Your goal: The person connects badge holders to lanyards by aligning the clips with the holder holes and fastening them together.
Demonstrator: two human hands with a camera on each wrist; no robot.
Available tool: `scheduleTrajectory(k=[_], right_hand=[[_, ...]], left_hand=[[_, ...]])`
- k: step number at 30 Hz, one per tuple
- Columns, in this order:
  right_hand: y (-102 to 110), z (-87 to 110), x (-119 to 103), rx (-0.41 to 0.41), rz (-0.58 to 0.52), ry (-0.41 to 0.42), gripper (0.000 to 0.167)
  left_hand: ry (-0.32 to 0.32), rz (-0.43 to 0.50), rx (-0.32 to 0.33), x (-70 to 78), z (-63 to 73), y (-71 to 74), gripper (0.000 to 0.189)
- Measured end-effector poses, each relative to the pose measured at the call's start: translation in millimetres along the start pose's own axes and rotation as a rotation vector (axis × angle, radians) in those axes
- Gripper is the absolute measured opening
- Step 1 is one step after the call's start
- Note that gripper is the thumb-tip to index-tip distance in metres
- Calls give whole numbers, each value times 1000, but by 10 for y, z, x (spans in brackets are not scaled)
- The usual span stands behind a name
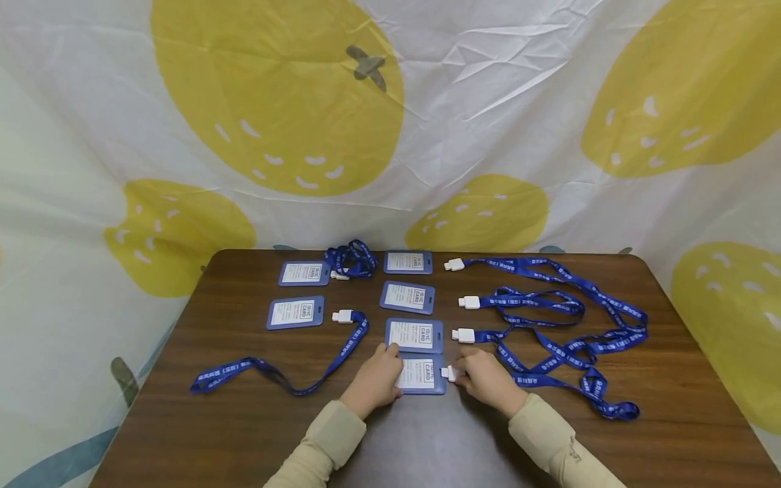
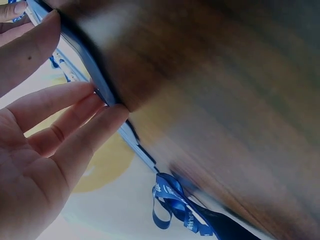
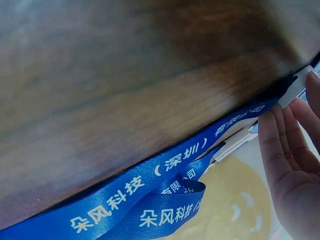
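Observation:
The nearest blue ID card holder (image 1: pixel 421 377) lies flat on the table, its slotted end to the right. My left hand (image 1: pixel 376 379) grips this holder at its left edge, thumb and fingers on opposite long sides in the left wrist view. Just past the holder's right end, my right hand (image 1: pixel 488 378) pinches the white clip (image 1: pixel 451 373) of a blue lanyard (image 3: pixel 165 170). The clip's tip is right at the slotted end. The lanyard's printed strap trails off to the right, beneath the hand in the head view.
Above the held one, more card holders (image 1: pixel 407 297) form a column. Lanyards with white clips (image 1: pixel 469 303) lie to its right, straps overlapping. At left are two holders (image 1: pixel 295 312), a stretched lanyard (image 1: pixel 262 366) and a bundled one (image 1: pixel 354 259). A fruit-patterned cloth (image 1: pixel 488 122) hangs behind the table.

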State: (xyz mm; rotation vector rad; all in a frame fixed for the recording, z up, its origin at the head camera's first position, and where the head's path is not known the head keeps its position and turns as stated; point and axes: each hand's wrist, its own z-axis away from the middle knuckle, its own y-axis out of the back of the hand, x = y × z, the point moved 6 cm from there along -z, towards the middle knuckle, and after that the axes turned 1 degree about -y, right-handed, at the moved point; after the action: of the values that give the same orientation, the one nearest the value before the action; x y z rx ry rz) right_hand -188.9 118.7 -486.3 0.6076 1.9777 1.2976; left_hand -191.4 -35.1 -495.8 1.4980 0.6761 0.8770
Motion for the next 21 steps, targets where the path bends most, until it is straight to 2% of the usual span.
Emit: scheduleTrajectory(k=[5, 13, 21], right_hand=[[4, 3, -8, -5, -1, 1, 10], [23, -1, -26, 10, 4, 46, 11], [25, -11, -18, 14, -6, 46, 11]], left_hand=[[1, 11, -12, -2, -9, 1, 30], [-1, 6, -22, 18, -18, 19, 28], [-4, -4, -13, 19, -18, 24, 29]])
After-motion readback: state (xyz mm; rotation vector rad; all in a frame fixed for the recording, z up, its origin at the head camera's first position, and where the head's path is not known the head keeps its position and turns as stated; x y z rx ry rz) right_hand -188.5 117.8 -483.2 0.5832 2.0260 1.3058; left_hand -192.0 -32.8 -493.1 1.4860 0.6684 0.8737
